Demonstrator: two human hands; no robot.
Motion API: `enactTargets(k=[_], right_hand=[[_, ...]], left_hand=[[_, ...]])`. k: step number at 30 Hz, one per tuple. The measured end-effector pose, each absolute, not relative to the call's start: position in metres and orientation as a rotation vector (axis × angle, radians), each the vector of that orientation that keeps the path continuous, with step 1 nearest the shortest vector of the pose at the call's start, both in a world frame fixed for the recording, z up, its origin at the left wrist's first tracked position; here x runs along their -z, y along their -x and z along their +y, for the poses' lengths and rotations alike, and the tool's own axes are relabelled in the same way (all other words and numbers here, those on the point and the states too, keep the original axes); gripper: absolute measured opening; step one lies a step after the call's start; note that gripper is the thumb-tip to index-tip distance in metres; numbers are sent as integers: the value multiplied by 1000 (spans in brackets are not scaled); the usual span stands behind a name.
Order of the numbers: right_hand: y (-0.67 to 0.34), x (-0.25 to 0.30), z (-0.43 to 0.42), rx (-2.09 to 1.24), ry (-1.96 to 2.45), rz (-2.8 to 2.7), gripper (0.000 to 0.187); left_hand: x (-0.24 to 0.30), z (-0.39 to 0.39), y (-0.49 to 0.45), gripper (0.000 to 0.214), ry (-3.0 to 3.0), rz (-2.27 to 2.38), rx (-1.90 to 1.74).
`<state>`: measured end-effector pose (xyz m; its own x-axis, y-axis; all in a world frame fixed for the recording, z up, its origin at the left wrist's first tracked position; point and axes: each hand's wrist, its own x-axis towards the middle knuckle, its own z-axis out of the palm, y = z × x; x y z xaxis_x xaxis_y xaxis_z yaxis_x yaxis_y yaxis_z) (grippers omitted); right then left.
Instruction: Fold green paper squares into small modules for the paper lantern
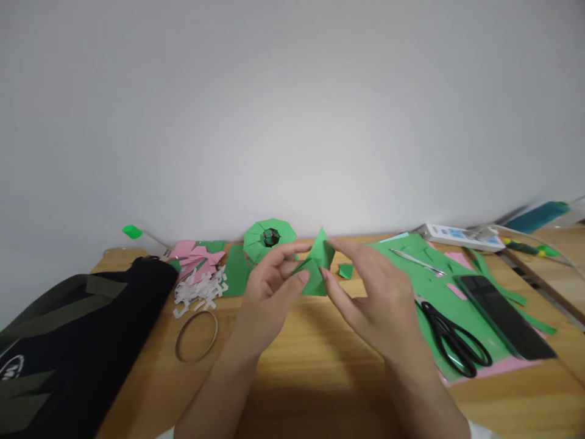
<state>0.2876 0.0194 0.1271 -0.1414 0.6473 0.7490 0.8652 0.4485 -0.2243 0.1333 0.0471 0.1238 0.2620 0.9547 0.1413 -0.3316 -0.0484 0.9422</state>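
Both of my hands hold a small folded green paper piece (318,266) above the wooden table (292,372), near its middle. My left hand (269,286) pinches the paper's left side with thumb and fingers. My right hand (370,292) pinches its right side and top point. Behind the paper stands a round green folded paper ring (269,238). A small green scrap (346,271) lies just right of the held piece.
A black bag (68,341) fills the left. Pink folded paper (196,255), white paper strips (200,289) and a tape ring (196,336) lie left of my hands. At right: green sheets (434,286), black scissors (452,341), tweezers (417,261), a phone (503,314), a power strip (461,236).
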Motion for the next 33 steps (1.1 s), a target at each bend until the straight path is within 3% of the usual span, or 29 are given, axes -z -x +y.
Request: enactTargets(k=[6,21,28,33], right_hand=[[-292,-129,21,380,1276,-2030,30],[-292,-124,22,320,1324,-1874,39],[-295,-123,23,486,1298,-1886,25],[-293,-126,25,469,1227,-1912,19]], left_hand=[[-124,44,-126,37,-1427,870,-1033],[-126,47,-124,33,-1515,925,-1068],[-126,46,-126,31,-1387,991,-1216],[-125,45,-125,30,-1521,943,-1132]])
